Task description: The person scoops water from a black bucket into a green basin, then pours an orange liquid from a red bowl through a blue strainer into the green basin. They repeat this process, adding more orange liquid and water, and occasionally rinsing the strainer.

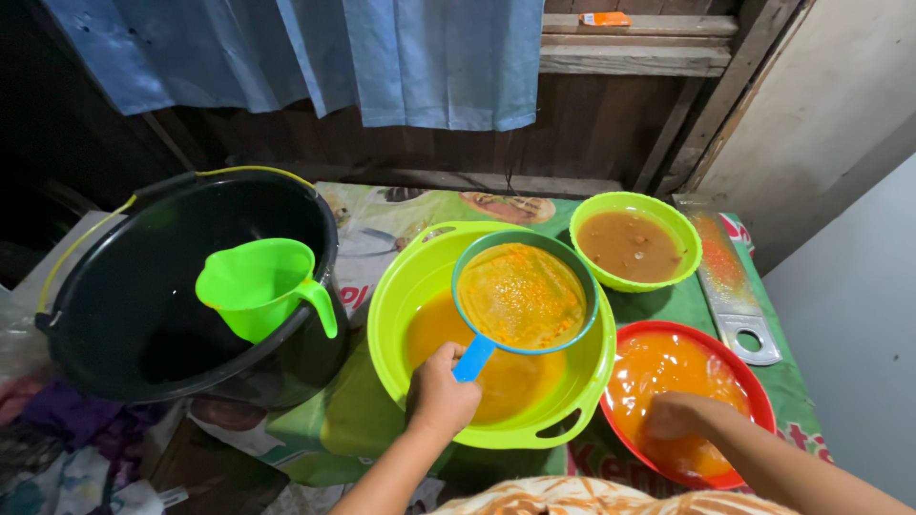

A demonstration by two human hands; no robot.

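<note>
Strainer (521, 296) over lime basin (401, 296), left hand (441, 393) fingers clamped on handle; right hand (679, 416) in red bowl (754, 386), fingers unclear.

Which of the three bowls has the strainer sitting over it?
The large lime-green basin in the middle; the left hand holds the blue-rimmed strainer over it. The small green bowl and red bowl have none.

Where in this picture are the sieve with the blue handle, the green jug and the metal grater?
sieve (521, 294), head view, on the orange pulp in its mesh
green jug (253, 283), head view, on its outer wall, inside the black bucket
metal grater (727, 278), head view, on its flat blade
</note>
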